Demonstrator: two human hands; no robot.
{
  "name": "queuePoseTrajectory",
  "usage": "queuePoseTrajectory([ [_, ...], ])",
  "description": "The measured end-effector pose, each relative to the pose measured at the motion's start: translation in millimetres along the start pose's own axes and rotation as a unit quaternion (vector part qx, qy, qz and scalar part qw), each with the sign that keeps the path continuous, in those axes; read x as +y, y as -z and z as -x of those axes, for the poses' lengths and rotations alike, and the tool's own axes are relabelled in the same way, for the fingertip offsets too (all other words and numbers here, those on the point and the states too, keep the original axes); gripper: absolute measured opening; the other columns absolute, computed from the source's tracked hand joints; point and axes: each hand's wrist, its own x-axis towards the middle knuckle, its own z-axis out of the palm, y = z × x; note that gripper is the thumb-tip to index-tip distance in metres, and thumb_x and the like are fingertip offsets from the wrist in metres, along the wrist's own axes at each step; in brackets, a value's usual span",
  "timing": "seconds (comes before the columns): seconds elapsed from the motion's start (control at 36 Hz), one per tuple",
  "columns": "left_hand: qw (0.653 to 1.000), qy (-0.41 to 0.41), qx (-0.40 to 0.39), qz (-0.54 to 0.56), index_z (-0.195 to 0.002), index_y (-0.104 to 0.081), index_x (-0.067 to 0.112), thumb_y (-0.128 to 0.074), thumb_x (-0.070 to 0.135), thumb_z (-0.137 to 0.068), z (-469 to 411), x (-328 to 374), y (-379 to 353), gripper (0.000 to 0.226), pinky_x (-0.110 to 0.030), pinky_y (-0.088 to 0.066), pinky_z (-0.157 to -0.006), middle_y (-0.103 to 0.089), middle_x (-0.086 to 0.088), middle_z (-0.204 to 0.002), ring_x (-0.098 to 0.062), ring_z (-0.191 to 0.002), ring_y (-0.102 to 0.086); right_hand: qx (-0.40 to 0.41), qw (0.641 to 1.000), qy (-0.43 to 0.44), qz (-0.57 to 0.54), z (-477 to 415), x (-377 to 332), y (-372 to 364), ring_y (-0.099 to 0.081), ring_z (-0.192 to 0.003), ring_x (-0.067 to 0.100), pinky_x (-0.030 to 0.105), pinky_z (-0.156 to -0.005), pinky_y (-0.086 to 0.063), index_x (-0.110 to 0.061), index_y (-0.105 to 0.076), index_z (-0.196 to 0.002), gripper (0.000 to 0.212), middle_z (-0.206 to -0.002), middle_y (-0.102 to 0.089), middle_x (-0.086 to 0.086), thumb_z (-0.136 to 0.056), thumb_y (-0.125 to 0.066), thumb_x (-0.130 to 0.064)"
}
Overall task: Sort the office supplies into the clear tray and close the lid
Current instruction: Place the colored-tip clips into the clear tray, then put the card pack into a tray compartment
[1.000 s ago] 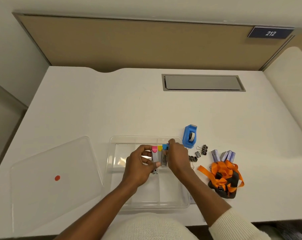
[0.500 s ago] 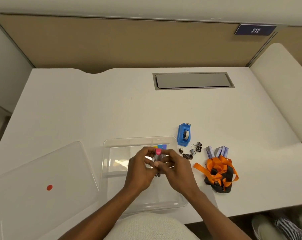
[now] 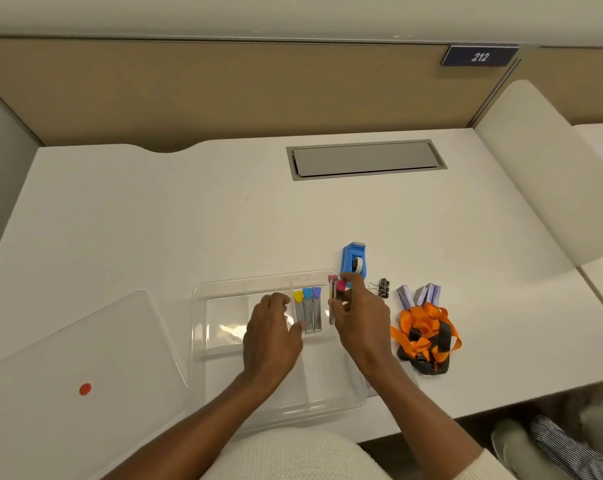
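A clear tray [image 3: 203, 341] with dividers sits at the desk's front edge. Three lead tubes [image 3: 308, 311] with yellow, blue and purple caps lie side by side in its upper right compartment. My left hand [image 3: 272, 337] rests over the tray, fingers spread, its thumb touching the tubes. My right hand [image 3: 360, 317] holds pink-capped lead tubes [image 3: 335, 289] upright above the tray's right rim. The clear lid [image 3: 61, 368], marked with a red dot, lies flat to the left of the tray.
Right of the tray lie a blue tape dispenser [image 3: 354, 259], black binder clips [image 3: 381, 287], purple staple boxes [image 3: 419, 294] and an orange and black lanyard [image 3: 426, 336]. A grey cable hatch [image 3: 366, 159] is set into the desk further back.
Both hands held the tube bundle together over the tray. Now three tubes lie in the compartment, and my right hand has drawn right with the pink-capped ones.
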Motion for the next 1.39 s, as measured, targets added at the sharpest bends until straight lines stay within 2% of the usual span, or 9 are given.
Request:
queuePoseTrajectory([
  [0.14,0.999,0.028,-0.029,-0.032,-0.108,-0.067,0.016,-0.075,0.033,-0.092,-3.4,-4.8,-1.9,0.025,-0.025,-0.052,-0.074,-0.072,0.001,-0.104,-0.016,-0.091,-0.067,-0.03,0.991,0.032,0.127,-16.2,-7.0,-14.5,-0.068,-0.08,0.022,0.029,-0.067,-0.05,-0.018,-0.05,-0.127,0.038,-0.098,-0.072,0.005,-0.094,-0.068,-0.019],
  [0.31,0.997,0.063,-0.038,-0.036,-0.083,-0.073,0.018,-0.078,0.034,-0.089,-7.1,-8.5,-9.4,0.018,-0.022,-0.042,-0.058,-0.074,0.002,-0.08,-0.015,-0.072,-0.067,-0.089,0.968,0.042,0.233,-20.2,-16.9,-35.4,-0.069,-0.085,0.027,0.035,-0.07,-0.058,-0.011,-0.054,-0.116,0.032,-0.101,-0.068,0.01,-0.09,-0.072,-0.016],
  [0.44,0.996,0.064,-0.033,-0.056,-0.085,-0.075,0.018,-0.081,0.032,-0.087,-8.2,-7.9,-10.7,0.015,-0.02,-0.044,-0.057,-0.075,0.001,-0.081,-0.012,-0.066,-0.061,-0.105,0.957,0.068,0.262,-24.5,-23.6,-38.0,-0.07,-0.077,0.028,0.031,-0.059,-0.042,-0.007,-0.063,-0.102,0.021,-0.092,-0.071,0.011,-0.089,-0.073,-0.019],
  [0.64,0.993,0.038,-0.029,-0.111,-0.086,-0.071,0.019,-0.08,0.033,-0.087,-7.9,-4.9,-9.0,0.017,-0.022,-0.042,-0.057,-0.072,0.002,-0.078,-0.014,-0.065,-0.061,-0.063,0.966,0.073,0.24,-17.9,-17.6,-13.7,-0.069,-0.078,0.026,0.034,-0.065,-0.051,-0.009,-0.057,-0.118,0.031,-0.094,-0.071,0.01,-0.09,-0.071,-0.015],
  [0.75,0.966,-0.061,-0.014,-0.252,-0.097,-0.072,0.016,-0.072,0.041,-0.091,-3.3,-0.3,-6.8,0.026,-0.03,-0.046,-0.068,-0.073,-0.001,-0.091,-0.02,-0.081,-0.066,-0.039,0.994,-0.017,0.104,-5.5,9.6,26.8,-0.071,-0.093,0.024,0.037,-0.081,-0.059,-0.017,-0.065,-0.123,0.031,-0.103,-0.076,0.005,-0.093,-0.069,-0.025],
  [0.92,0.919,-0.232,0.02,-0.317,-0.088,-0.073,0.01,-0.087,0.034,-0.076,-0.2,24.2,-16.6,0.03,-0.038,-0.047,-0.066,-0.071,-0.008,-0.08,-0.029,-0.073,-0.064,0.034,0.983,-0.181,0.023,36.0,71.2,78.8,-0.067,-0.086,0.013,0.03,-0.071,-0.053,-0.028,-0.072,-0.105,0.014,-0.094,-0.073,-0.01,-0.091,-0.07,-0.029],
  [1.08,0.877,-0.349,-0.124,-0.306,-0.112,-0.072,0.02,-0.079,0.064,-0.074,15.3,65.8,-60.6,0.059,-0.046,-0.054,-0.094,-0.074,-0.005,-0.112,-0.028,-0.109,-0.066,-0.07,0.954,-0.278,0.084,84.9,108.9,79.9,-0.066,-0.089,0.014,0.025,-0.058,-0.045,-0.028,-0.061,-0.113,0.042,-0.107,-0.069,-0.009,-0.082,-0.075,-0.053],
  [1.22,0.838,-0.361,-0.183,-0.366,-0.118,-0.067,0.011,-0.089,0.058,-0.065,34.4,77.6,-99.9,0.074,-0.051,-0.046,-0.102,-0.069,-0.015,-0.118,-0.036,-0.115,-0.059,-0.082,0.944,-0.282,0.149,111.0,123.5,62.0,-0.061,-0.107,0.016,0.029,-0.074,-0.053,-0.025,-0.05,-0.137,0.079,-0.122,-0.063,-0.002,-0.073,-0.079,-0.061],
  [1.39,0.817,-0.314,-0.211,-0.436,-0.134,-0.056,0.006,-0.083,0.063,-0.07,45.2,76.4,-121.5,0.09,-0.053,-0.032,-0.116,-0.06,-0.021,-0.135,-0.041,-0.131,-0.05,-0.06,0.949,-0.275,0.143,119.7,130.3,49.6,-0.057,-0.111,0.016,0.031,-0.08,-0.055,-0.026,-0.049,-0.138,0.08,-0.124,-0.06,-0.002,-0.073,-0.08,-0.06],
])
